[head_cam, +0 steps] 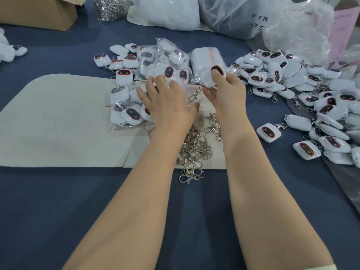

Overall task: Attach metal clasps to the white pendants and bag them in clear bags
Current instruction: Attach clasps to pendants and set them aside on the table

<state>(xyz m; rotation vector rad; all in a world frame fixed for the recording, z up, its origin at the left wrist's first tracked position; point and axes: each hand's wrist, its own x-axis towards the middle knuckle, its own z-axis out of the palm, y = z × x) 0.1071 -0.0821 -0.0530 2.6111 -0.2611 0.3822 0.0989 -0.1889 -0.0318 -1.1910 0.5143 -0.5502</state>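
Head view, my listing from the remote station, largest first.

1. Table (58,201): covered in dark blue matte cloth.
2. Felt mat (58,117): beige, fuzzy, with a rounded corner.
3. Sacks (171,12): crinkled translucent white plastic at the far edge.
4. Pendant heap (292,75): glossy white rounded squares with dark red-rimmed ovals, to the right.
5. Filled bags (124,112): clear film with red zip strips, lying on the mat's far end.
6. Clasp pile (196,145): tangled shiny metal swivel hooks between my forearms.
7. Left hand (167,102): fingers spread over a clear bag (188,94); I cannot tell whether it grips.
8. Right hand (228,90): fingers curled around one white pendant (211,76), raised above the mat.
9. Clasp (194,94): dangles from that pendant.
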